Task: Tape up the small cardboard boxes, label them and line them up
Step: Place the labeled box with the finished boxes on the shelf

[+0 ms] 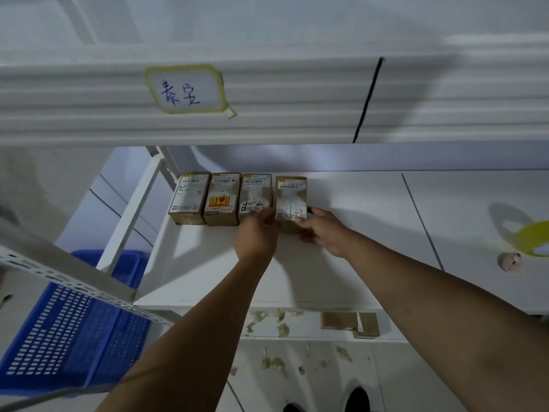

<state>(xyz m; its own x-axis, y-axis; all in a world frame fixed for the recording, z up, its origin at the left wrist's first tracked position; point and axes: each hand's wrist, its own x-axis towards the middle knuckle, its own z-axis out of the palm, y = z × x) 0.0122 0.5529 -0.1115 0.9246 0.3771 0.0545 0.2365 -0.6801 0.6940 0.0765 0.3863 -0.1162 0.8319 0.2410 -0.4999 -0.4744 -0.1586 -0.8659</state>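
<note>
The fourth box, a small cardboard one with white labels on its top, lies on a white shelf at the right end of a row. Both hands are on its near end. The left hand curls its fingers against the box's left near corner, and the right hand grips the right near corner, thumb on the side and fingers tucked below the front edge.

Just left of the fourth box, almost touching it, lies the third box, with black handwriting on its label. Further left of it come the second box, bearing a red and yellow sticker, and the first box; the three lie side by side, touching.

Well to the right of the fourth box, on the same shelf, is a yellow tape roll, cut off by the frame edge, with a small pale round thing beside it. Above the box, on the front beam of the upper shelf, is a yellow-rimmed handwritten tag. Below and left of the box stands a blue slotted basket; below it on the floor lie cardboard scraps.
</note>
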